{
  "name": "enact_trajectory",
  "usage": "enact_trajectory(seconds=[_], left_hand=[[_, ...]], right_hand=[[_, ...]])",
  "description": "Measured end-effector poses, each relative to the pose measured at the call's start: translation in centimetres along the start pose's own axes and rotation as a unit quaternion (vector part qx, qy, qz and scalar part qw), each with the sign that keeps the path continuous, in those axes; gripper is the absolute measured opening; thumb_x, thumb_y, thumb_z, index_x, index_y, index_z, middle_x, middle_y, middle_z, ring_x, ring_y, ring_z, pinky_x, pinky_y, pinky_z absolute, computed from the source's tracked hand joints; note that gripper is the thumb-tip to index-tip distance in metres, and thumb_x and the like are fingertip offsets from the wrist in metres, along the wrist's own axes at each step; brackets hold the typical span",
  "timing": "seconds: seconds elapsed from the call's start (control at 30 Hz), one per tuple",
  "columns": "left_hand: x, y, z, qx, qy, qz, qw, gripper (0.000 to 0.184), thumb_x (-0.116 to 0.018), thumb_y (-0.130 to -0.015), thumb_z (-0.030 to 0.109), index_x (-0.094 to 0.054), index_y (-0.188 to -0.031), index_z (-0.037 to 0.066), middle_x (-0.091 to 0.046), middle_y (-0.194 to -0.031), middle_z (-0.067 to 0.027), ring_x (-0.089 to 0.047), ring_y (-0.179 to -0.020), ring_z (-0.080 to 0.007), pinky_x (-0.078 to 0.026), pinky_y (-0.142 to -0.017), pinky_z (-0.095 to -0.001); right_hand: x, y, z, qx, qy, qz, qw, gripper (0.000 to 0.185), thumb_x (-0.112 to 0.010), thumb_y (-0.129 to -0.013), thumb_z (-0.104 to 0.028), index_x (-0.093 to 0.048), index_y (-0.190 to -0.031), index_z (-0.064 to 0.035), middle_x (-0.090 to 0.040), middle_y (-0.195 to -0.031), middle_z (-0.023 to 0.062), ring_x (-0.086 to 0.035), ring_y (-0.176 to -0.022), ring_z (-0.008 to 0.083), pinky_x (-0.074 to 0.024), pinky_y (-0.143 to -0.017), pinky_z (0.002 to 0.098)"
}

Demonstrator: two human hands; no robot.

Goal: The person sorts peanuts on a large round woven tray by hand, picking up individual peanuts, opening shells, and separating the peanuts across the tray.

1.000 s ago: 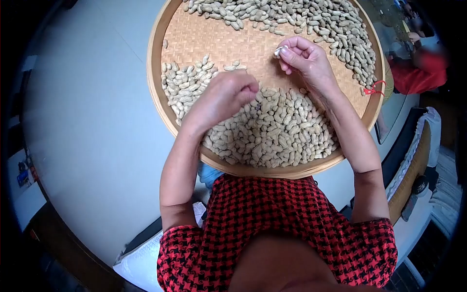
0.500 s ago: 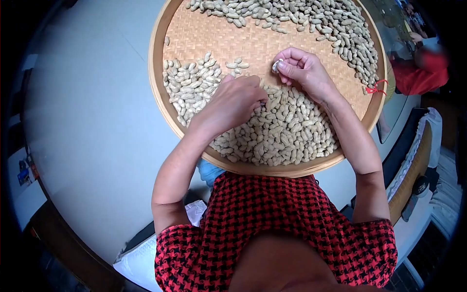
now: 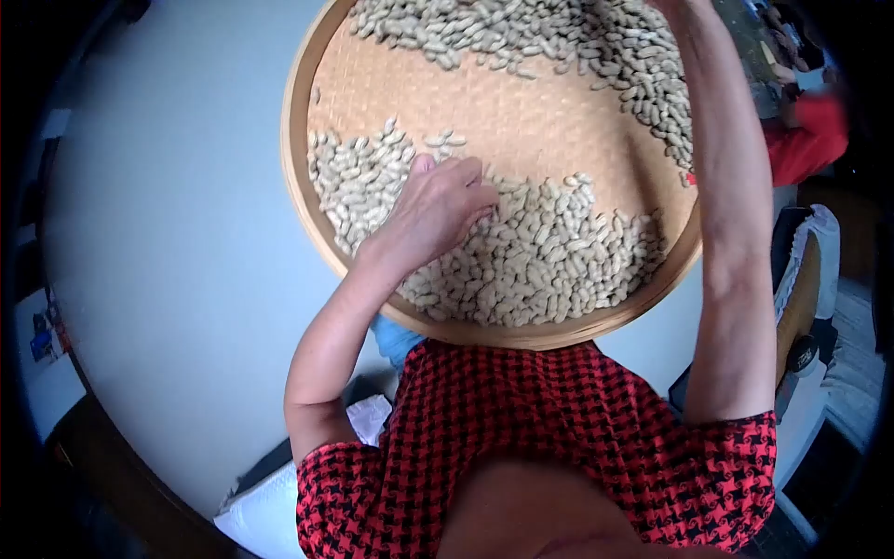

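A round, shallow woven bamboo tray [image 3: 298, 177] with a raised wooden rim holds many unshelled peanuts. The near heap of peanuts [image 3: 540, 261] fills the side close to my body, and a far band of peanuts [image 3: 447, 37] curves along the opposite side. My left hand [image 3: 442, 205] rests over the left part of the near heap, its fingers curled down among the peanuts. What its fingertips hold, if anything, is hidden. My right arm reaches up past the tray's right side. Only the base of my right hand [image 3: 678, 6] shows at the top edge; its fingers are out of frame.
Two or three peanuts [image 3: 445, 140] lie apart on the bare woven strip between the heaps. A person in a red top [image 3: 815, 135] is at the upper right. A wooden-framed seat [image 3: 801, 298] stands on the right, and pale floor [image 3: 177, 233] stretches left.
My right hand, which held a small pale peanut or shell over the tray, has swung up and away to the far right. My left hand stays over the near heap, shifted slightly.
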State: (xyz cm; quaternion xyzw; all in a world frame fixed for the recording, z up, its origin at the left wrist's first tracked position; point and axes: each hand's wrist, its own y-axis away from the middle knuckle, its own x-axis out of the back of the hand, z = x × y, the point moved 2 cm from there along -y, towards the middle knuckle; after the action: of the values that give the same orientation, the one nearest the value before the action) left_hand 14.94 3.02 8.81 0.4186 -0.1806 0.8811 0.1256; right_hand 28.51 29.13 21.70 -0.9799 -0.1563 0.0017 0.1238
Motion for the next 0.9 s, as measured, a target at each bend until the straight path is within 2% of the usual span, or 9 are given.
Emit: enact_trajectory(seconds=[0.03, 0.1, 0.13, 0.17, 0.2, 0.23, 0.33, 0.43, 0.9], left_hand=[[-0.3, 0.4, -0.2, 0.01, 0.002, -0.003, 1.0, 0.003, -0.062, -0.076, 0.01, -0.061, -0.079, 0.011, -0.045, -0.071, -0.0034, -0.049, -0.069, -0.0188, -0.031, -0.067, -0.0313], [-0.6, 0.8, -0.6, 0.029, 0.007, 0.036, 0.999, 0.003, -0.062, -0.076, 0.01, -0.06, -0.078, 0.009, -0.046, -0.071, -0.0039, -0.049, -0.069, -0.019, -0.031, -0.067, -0.0313], [-0.8, 0.9, -0.8, 0.02, 0.006, 0.059, 0.998, 0.004, -0.061, -0.076, 0.008, -0.061, -0.08, 0.009, -0.047, -0.072, -0.0042, -0.049, -0.069, -0.0194, -0.032, -0.067, -0.0319], [-0.8, 1.0, -0.9, 0.022, 0.008, 0.061, 0.998, 0.004, -0.061, -0.076, 0.008, -0.061, -0.08, 0.009, -0.047, -0.072, -0.0042, -0.049, -0.069, -0.0194, -0.032, -0.067, -0.0319], [-0.8, 1.1, -0.9, 0.041, -0.007, 0.069, 0.997, 0.006, -0.061, -0.075, 0.007, -0.061, -0.081, 0.009, -0.047, -0.072, -0.0043, -0.049, -0.069, -0.0195, -0.032, -0.067, -0.032], [-0.7, 1.1, -1.0, 0.06, -0.024, 0.076, 0.995, 0.008, -0.061, -0.075, 0.006, -0.061, -0.082, 0.009, -0.048, -0.073, -0.0044, -0.049, -0.069, -0.0197, -0.032, -0.067, -0.0322], [-0.9, 1.5, -1.5, 0.059, -0.021, 0.106, 0.992, 0.009, -0.061, -0.073, 0.004, -0.062, -0.081, 0.009, -0.048, -0.072, -0.0046, -0.049, -0.068, -0.0205, -0.033, -0.067, -0.0324], [-0.8, 1.7, -1.1, 0.028, 0.014, 0.104, 0.994, 0.008, -0.064, -0.071, 0.007, -0.062, -0.079, 0.01, -0.048, -0.074, -0.0032, -0.049, -0.071, -0.0199, -0.032, -0.069, -0.0329], [-1.3, 4.1, 0.1, 0.057, -0.002, 0.075, 0.996, 0.009, -0.068, -0.068, 0.014, -0.059, -0.071, 0.011, -0.047, -0.08, -0.0011, -0.048, -0.082, -0.0187, -0.03, -0.082, -0.0379]], right_hand=[[-1.3, 0.4, -0.5, -0.008, 0.034, 0.034, 0.999, 0.03, -0.045, -0.092, -0.031, -0.051, -0.108, -0.0062, -0.059, -0.084, 0.004, -0.06, -0.079, 0.0153, -0.0487, -0.071, 0.0302], [-1.6, 2.7, 1.3, 0.121, 0.266, -0.225, 0.929, 0.03, -0.045, -0.092, -0.029, -0.052, -0.109, -0.005, -0.059, -0.084, 0.0056, -0.059, -0.08, 0.016, -0.0483, -0.072, 0.0287], [-2.1, 5.4, 3.6, 0.152, 0.291, -0.239, 0.914, 0.024, -0.048, -0.09, -0.027, -0.058, -0.09, -0.0055, -0.058, -0.078, 0.0045, -0.058, -0.074, 0.015, -0.048, -0.067, 0.0262], [-3.9, 9.7, 4.3, 0.005, 0.176, -0.226, 0.958, 0.021, -0.059, -0.084, -0.023, -0.063, -0.093, -0.0041, -0.063, -0.082, 0.0039, -0.057, -0.082, 0.0104, -0.0456, -0.075, 0.0254], [-4.6, 13.0, 5.2, 0.05, 0.294, -0.265, 0.917, 0.019, -0.057, -0.086, -0.019, -0.063, -0.097, -0.0047, -0.062, -0.089, 0.005, -0.058, -0.084, 0.0124, -0.0463, -0.078, 0.0278], [-4.9, 15.5, 5.9, -0.052, 0.258, -0.331, 0.906, 0.018, -0.057, -0.086, -0.016, -0.062, -0.098, -0.0038, -0.062, -0.089, 0.0049, -0.058, -0.083, 0.012, -0.0471, -0.078, 0.0277], [-5.2, 20.5, 7.4, -0.071, 0.188, -0.346, 0.917, 0.009, -0.063, -0.079, -0.007, -0.063, -0.086, -0.0017, -0.061, -0.08, 0.0092, -0.058, -0.072, 0.0167, -0.0487, -0.065, 0.0287], [-4.9, 22.3, 7.2, 0.046, 0.269, -0.367, 0.889, 0.008, -0.063, -0.078, -0.006, -0.059, -0.082, -0.0001, -0.056, -0.081, 0.0083, -0.055, -0.079, 0.0217, -0.0448, -0.071, 0.0315], [-5.5, 22.6, 6.8, 0.11, 0.343, -0.386, 0.849, 0.023, -0.054, -0.068, 0.006, -0.063, -0.087, -0.0016, -0.053, -0.081, 0.0106, -0.051, -0.082, 0.0263, -0.0434, -0.073, 0.0349]])
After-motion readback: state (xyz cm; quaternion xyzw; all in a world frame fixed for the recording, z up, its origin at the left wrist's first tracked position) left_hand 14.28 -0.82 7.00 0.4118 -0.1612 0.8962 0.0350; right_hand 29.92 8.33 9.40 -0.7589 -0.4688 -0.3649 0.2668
